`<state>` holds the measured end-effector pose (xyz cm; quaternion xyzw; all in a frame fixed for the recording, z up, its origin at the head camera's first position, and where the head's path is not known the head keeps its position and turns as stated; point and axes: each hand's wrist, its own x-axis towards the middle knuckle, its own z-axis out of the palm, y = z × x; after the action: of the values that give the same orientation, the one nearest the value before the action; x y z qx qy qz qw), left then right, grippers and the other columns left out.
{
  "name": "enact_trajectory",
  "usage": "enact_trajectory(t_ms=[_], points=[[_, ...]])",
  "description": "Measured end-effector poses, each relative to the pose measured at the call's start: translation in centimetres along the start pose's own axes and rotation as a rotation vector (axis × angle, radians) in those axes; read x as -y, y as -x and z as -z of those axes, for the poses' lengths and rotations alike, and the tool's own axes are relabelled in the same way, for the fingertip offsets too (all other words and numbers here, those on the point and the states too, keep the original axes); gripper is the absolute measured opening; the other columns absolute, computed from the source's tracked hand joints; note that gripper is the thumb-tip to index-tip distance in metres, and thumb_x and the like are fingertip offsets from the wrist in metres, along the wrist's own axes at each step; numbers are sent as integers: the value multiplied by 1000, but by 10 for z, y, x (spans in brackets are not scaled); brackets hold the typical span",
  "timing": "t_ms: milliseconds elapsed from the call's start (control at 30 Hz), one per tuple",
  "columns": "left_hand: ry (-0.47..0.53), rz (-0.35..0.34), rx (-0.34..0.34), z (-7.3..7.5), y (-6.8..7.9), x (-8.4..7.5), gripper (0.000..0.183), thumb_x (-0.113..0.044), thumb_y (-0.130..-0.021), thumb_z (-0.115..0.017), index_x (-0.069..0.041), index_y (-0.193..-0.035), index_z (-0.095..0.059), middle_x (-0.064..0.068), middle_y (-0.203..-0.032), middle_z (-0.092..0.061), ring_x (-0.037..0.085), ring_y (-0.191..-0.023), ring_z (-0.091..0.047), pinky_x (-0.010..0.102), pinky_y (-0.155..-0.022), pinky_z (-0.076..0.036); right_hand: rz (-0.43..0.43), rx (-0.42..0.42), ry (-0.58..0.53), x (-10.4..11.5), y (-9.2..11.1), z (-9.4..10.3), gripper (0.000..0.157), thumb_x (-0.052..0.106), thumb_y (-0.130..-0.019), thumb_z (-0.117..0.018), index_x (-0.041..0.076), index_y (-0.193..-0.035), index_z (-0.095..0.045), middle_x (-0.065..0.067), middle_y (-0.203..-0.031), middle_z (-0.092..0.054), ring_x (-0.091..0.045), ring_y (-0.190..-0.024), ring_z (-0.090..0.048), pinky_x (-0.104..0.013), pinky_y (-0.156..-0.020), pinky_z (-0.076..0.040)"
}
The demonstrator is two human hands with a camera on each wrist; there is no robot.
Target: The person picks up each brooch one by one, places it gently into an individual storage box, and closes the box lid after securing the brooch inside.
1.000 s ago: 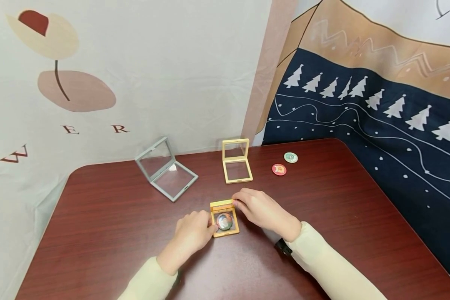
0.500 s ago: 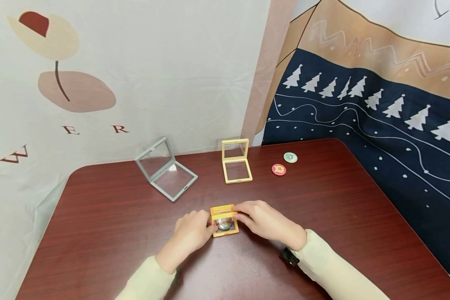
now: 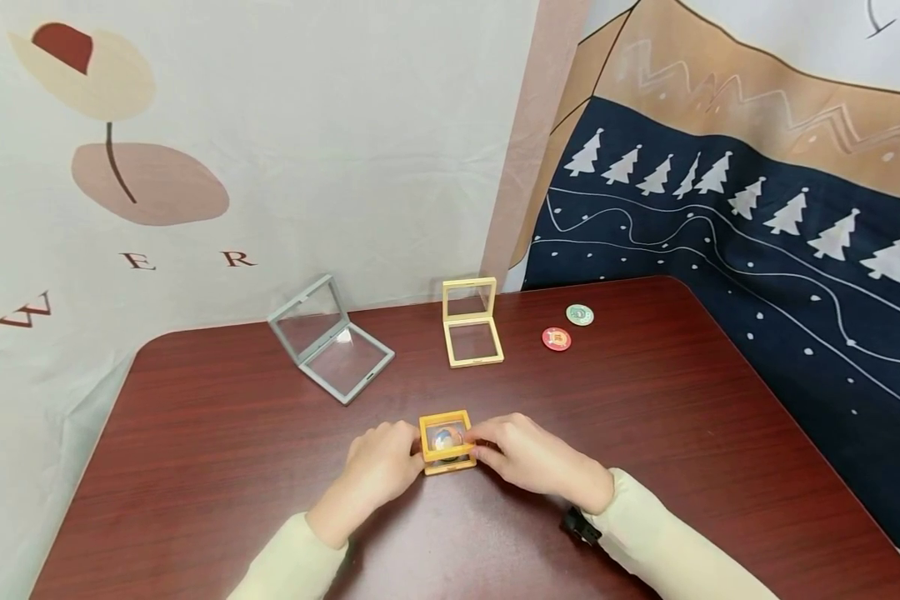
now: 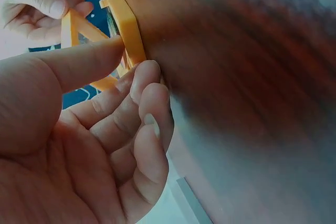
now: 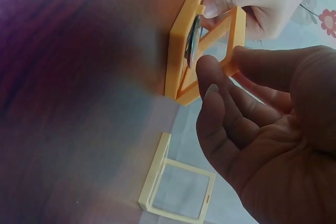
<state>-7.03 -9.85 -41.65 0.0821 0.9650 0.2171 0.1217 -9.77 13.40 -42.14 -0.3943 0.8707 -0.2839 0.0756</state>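
A small orange hinged display case (image 3: 446,418) with clear windows lies on the table, its lid (image 5: 239,27) tilted partway down over the base (image 5: 178,51). Inside sits a round, shiny, multicoloured disc (image 5: 193,40), seen through the lid's window in the head view. My left hand (image 3: 382,458) pinches the left side of the base, thumb on its edge in the left wrist view. With thumb and index finger, my right hand (image 3: 528,454) pinches the raised lid near its free edge, on the right side.
Behind stand two unfolded display cases, one grey (image 3: 347,398) at the left and one pale yellow (image 3: 476,362) in the middle. A red chip (image 3: 557,339) and a green chip (image 3: 580,315) lie at the back right. Cloth hangs (image 3: 345,167) along the table's (image 3: 217,467) rear edge.
My right hand has swung the orange lid from upright down toward the base, coming nearer to me. My left hand stays at the case's left side.
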Motion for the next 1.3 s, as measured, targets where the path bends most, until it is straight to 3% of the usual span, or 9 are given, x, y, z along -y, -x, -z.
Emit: enact_trajectory(t_ms=[200, 300, 533, 867, 1300], points=[[9, -9, 43, 16, 8, 2, 28, -23, -92, -80, -22, -69, -63, -5, -65, -54, 16, -65, -52, 40, -59, -40, -10, 20, 3, -1, 2, -3, 15, 8, -100, -71, 7, -113, -78, 0, -107, -77, -5, -96, -69, -27, -84, -57], [38, -9, 25, 20, 12, 2, 19, -21, -92, -78, -23, -76, -70, -7, -68, -57, 16, -67, -53, 41, -62, -43, -22, 33, 10, -2, 3, -4, 14, 9, -100, -70, 8, -112, -78, 0, -107, -76, -4, -96, -68, -26, -85, -57], [111, -1, -30, 12, 14, -1, 17, -25, -95, -75, -25, -77, -74, -9, -63, -56, 13, -63, -52, 38, -58, -40, -9, 46, 19, -4, 6, -7, 12, 8, -100, -70, 8, -110, -77, 2, -104, -76, -2, -95, -67, -26, -84, -56], [118, 23, -8, 4, 13, -1, 32, -25, -95, -73, -23, -65, -62, -6, -61, -52, 15, -60, -49, 37, -58, -37, 11, 29, 50, -4, 5, -7, 13, 8, -99, -72, 9, -109, -79, 2, -103, -77, -2, -95, -69, -25, -83, -57], [102, 10, -9, -2, 12, -1, 36, -23, -96, -73, -22, -63, -60, -6, -61, -52, 16, -62, -50, 38, -58, -38, 45, 21, 71, -5, 6, -8, 10, 8, -96, -76, 11, -103, -82, 5, -90, -74, 3, -81, -65, -18, -73, -53]])
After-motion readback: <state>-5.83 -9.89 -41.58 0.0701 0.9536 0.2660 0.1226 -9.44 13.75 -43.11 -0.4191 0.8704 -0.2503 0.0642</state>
